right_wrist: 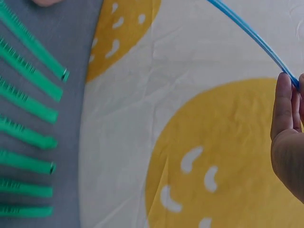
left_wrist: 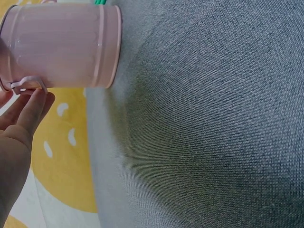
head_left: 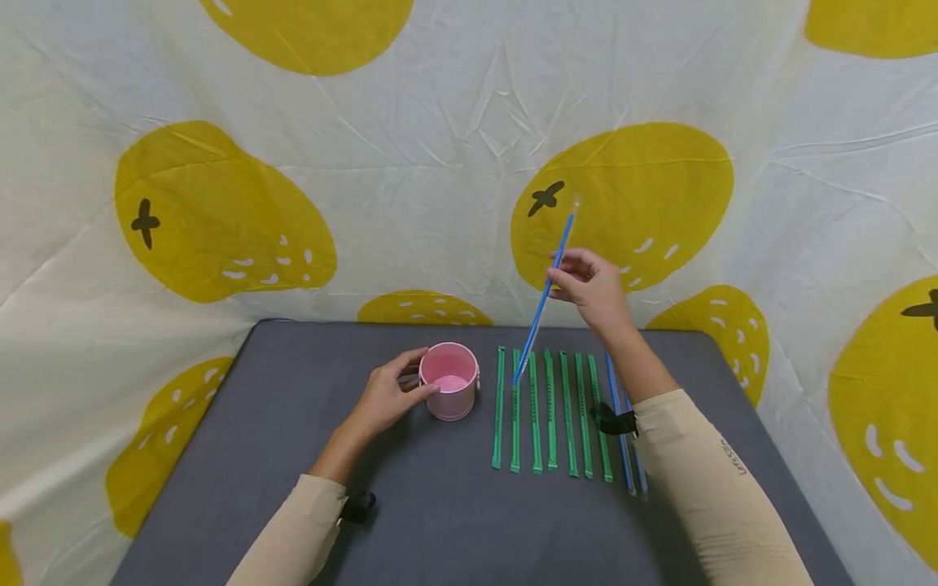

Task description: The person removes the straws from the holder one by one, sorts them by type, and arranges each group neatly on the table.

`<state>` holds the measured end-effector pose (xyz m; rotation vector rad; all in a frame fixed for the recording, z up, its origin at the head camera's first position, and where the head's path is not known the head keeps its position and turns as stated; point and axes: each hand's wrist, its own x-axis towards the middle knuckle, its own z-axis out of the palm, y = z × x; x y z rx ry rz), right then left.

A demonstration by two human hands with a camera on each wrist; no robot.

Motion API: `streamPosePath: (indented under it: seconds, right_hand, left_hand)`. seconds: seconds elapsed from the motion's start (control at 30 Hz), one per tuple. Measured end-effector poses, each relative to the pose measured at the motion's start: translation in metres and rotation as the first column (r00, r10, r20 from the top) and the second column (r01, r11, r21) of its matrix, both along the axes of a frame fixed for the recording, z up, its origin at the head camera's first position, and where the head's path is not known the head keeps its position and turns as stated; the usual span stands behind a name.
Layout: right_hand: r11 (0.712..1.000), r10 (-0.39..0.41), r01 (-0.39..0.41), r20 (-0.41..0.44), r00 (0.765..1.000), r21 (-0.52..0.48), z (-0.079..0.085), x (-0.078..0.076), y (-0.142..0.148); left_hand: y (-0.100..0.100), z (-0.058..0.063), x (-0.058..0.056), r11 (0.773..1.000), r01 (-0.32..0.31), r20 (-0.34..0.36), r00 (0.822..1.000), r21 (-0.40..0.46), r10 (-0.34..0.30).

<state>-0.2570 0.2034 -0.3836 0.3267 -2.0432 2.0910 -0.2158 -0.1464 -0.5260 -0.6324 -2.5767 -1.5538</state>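
A small pink metal bucket [head_left: 453, 405] stands upright on the grey table, its mouth facing up. My left hand [head_left: 387, 397] holds it from the left, thumb across the near rim and fingers at the far side. In the left wrist view, fingertips [left_wrist: 39, 97] touch the handle lug. Raised above the table's far part, my right hand [head_left: 592, 291] pinches a thin blue straw [head_left: 543, 298] in a clear wrapper near its middle. The straw slants, its lower end overlapping the green-wrapped sticks [head_left: 550, 411] in the head view.
Several green sticks with dark print lie in a row right of the bucket. More blue straws [head_left: 621, 439] lie at the row's right end, partly hidden by my right forearm. Behind the grey table [head_left: 454, 529] hangs a white cloth [head_left: 410, 212] with yellow fruit shapes.
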Motion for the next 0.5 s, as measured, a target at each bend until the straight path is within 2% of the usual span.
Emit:
streamPosePath:
  seconds: [0.23, 0.37, 0.5]
  right_hand:
    - [0.993, -0.078, 0.073, 0.058, 0.995, 0.09, -0.015, 0.012, 0.036]
    - [0.987, -0.097, 0.089, 0.061, 0.993, 0.132, -0.026, 0.018, 0.057]
    - [0.968, -0.138, 0.124, 0.048, 0.989, 0.218, -0.038, 0.024, 0.077]
  left_hand:
    - [-0.002, -0.001, 0.001, 1.0, -0.004, 0.0, 1.0, -0.009, 0.004]
    - [-0.002, -0.001, 0.001, 1.0, -0.004, 0.0, 1.0, -0.004, 0.004]
    - [-0.002, -0.001, 0.001, 1.0, 0.003, -0.004, 1.0, 0.008, -0.003]
